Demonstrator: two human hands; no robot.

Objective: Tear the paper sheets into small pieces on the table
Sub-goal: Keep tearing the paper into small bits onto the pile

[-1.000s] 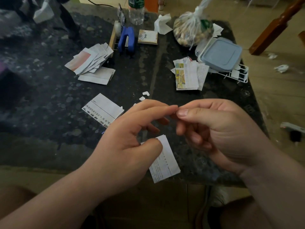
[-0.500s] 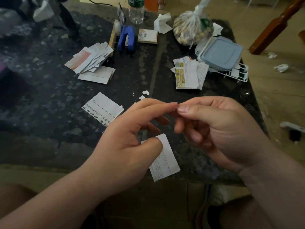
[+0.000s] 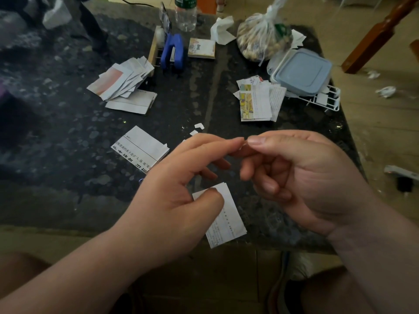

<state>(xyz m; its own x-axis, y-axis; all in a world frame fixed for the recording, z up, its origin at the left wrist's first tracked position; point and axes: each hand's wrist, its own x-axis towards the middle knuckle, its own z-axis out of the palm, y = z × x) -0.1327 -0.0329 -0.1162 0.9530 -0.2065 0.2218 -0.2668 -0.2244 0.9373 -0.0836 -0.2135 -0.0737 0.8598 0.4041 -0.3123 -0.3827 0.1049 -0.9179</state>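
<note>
- While the left hand and right hand pinch a tiny scrap at their tips, pull gently.
- Left thumb also holds a paper slip over the table edge.
- Drop bits on the table.

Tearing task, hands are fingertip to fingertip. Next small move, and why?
Probably drop the tiny paper scrap pinched at the right hand fingertips beside the torn bits on the table, then tear the printed slip under the left hand thumb, which looks untorn. Whether that thumb grips it, I cannot tell.
</note>
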